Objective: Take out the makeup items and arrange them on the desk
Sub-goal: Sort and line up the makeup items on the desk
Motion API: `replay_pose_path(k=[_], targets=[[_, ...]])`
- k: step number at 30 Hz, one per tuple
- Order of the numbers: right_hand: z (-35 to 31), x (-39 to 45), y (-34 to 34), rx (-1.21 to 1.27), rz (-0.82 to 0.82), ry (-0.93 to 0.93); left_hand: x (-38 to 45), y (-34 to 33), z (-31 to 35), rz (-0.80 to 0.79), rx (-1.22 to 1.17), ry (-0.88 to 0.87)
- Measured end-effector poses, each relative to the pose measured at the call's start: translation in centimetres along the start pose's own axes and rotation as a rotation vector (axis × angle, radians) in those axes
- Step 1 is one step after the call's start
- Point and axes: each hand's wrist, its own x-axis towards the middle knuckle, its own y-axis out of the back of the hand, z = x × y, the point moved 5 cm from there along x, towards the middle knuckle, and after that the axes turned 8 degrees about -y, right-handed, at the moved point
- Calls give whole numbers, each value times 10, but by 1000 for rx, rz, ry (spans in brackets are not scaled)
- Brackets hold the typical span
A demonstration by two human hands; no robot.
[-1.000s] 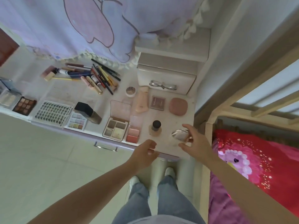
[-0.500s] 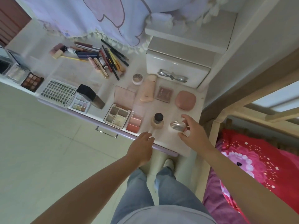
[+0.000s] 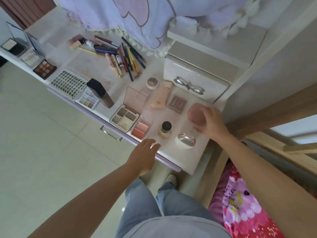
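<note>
2 hands work the desk (image 3: 173, 152): your right hand (image 3: 210, 121) curls around the pink compact (image 3: 194, 114) near the drawer unit, likely to straighten it; your left hand (image 3: 144, 156) rests relaxed, empty, at the edge.

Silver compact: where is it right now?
Head view: the silver compact lies at the desk's near right corner, right of the black-capped bottle, untouched.

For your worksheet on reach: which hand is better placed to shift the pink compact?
Right. The right hand is already at the pink compact, fingers over its edge; the left hand rests at the desk front edge, farther off.
</note>
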Motion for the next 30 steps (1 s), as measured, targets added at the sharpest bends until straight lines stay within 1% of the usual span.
replay_pose_path(k=[1, 2, 4, 7, 8, 11, 13, 14, 16, 18, 19, 21, 23, 27, 30], targets=[[-1, 10, -4, -44, -38, -18, -3, 2, 2, 26, -23, 12], [-3, 17, -5, -50, -60, -42, -5, 7, 1, 98, -44, 4], [-3, 27, -6, 0, -46, -71, -10, 13, 2, 192, -107, -28], [-4, 29, -3, 22, -28, -49, -17, 32, 9, 340, -173, -78], [-2, 25, -1, 64, -38, -48, -18, 40, 15, 386, -187, -90], [1, 3, 19, 332, -136, -79, -14, 67, 32, 534, -191, -171], [-2, -17, 38, 440, -210, -29, -1, 91, 44, 613, -239, -205], [-4, -25, 49, 464, -216, 16, 7, 104, 49, 630, -273, -201], [-11, -41, 77, 486, -175, 104, 28, 127, 61, 605, -413, -124], [-18, -55, 105, 482, -121, 158, 47, 144, 71, 482, -644, 0], [-22, -62, 120, 497, -102, 182, 55, 149, 76, 402, -748, 20], [-29, -76, 145, 546, -77, 243, 66, 160, 85, 295, -849, -11], [-32, -86, 164, 589, -55, 286, 70, 169, 92, 234, -903, -42], [-34, -95, 181, 671, -71, 332, 73, 178, 99, 218, -974, -107], [-42, -95, 188, 662, -52, 376, 72, 188, 100, 257, -1001, -153]])
